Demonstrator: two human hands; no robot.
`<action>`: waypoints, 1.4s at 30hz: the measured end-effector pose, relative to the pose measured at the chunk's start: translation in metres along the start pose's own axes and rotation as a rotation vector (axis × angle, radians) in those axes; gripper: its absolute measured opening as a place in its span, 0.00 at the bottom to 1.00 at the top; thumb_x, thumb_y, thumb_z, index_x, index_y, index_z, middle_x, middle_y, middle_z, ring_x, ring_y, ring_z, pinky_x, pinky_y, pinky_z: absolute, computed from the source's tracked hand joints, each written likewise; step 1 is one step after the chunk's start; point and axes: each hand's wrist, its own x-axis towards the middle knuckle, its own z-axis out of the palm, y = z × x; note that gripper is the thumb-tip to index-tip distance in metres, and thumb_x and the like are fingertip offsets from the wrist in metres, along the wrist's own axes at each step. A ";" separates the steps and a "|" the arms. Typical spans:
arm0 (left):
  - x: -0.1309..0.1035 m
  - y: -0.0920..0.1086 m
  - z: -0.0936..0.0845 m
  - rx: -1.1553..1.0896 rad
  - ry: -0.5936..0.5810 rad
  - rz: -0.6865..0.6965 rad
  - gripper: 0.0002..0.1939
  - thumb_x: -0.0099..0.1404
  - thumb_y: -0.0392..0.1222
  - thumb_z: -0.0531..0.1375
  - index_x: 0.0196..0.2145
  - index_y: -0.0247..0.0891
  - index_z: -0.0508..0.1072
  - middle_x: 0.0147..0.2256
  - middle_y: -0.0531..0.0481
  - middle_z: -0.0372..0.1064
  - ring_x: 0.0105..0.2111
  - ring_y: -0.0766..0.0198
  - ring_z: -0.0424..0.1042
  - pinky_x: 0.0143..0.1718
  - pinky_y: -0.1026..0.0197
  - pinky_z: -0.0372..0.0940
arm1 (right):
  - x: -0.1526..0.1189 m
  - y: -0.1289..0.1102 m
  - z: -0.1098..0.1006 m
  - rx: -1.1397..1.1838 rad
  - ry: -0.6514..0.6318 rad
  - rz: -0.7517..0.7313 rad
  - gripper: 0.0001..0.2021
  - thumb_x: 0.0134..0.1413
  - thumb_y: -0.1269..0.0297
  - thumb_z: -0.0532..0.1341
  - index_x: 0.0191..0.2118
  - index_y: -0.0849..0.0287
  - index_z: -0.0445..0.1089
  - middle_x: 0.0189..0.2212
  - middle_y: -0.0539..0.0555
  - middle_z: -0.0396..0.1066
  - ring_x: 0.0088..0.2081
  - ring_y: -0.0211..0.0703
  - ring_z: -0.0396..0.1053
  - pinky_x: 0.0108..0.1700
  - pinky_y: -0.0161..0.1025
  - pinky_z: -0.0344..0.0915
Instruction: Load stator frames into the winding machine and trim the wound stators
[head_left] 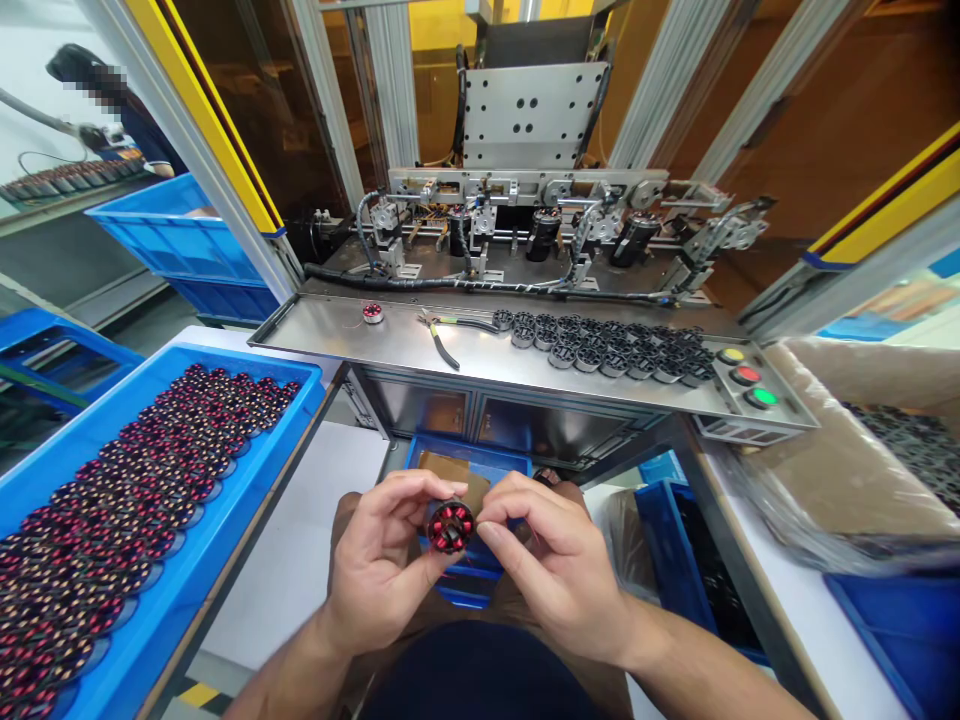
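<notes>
A round black part with red windings [450, 526] is held up in front of my lap by my left hand [386, 555], its thumb below and fingers above. Close beside it on the right, the thumb and index finger of my right hand [551, 560] are pinched together; a thin red wire shows near them, but what lies between the fingertips is too small to tell. Beyond my hands, on the metal ledge [315, 325], are a single silver-rimmed part with red windings [373, 313], pliers [444, 345] lying open and several black round parts [589, 345].
A blue tray [311, 385] of wound parts stands at left. A machine with clamps [525, 190] rises behind the ledge, with coloured buttons [746, 375] at its right. A lined box [847, 480] stands right. A person [139, 120] is at far left.
</notes>
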 end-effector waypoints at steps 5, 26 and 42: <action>-0.001 0.000 0.001 0.005 0.008 0.006 0.32 0.58 0.21 0.64 0.55 0.46 0.67 0.46 0.48 0.70 0.49 0.58 0.75 0.50 0.59 0.73 | 0.000 -0.001 0.000 -0.012 0.009 -0.036 0.04 0.60 0.74 0.60 0.34 0.60 0.70 0.28 0.52 0.68 0.30 0.38 0.66 0.34 0.37 0.64; -0.005 -0.003 0.001 0.023 0.025 0.008 0.32 0.58 0.20 0.63 0.56 0.44 0.66 0.48 0.47 0.72 0.50 0.60 0.74 0.51 0.60 0.73 | 0.002 0.012 0.005 0.079 0.033 0.164 0.08 0.63 0.66 0.59 0.31 0.58 0.69 0.27 0.50 0.67 0.30 0.38 0.64 0.34 0.36 0.61; -0.005 -0.003 0.005 0.190 -0.016 0.166 0.38 0.53 0.20 0.65 0.58 0.44 0.65 0.45 0.45 0.74 0.46 0.58 0.73 0.47 0.55 0.71 | 0.002 0.024 0.021 0.480 -0.116 0.507 0.18 0.51 0.48 0.68 0.28 0.60 0.70 0.24 0.49 0.64 0.29 0.37 0.59 0.32 0.34 0.60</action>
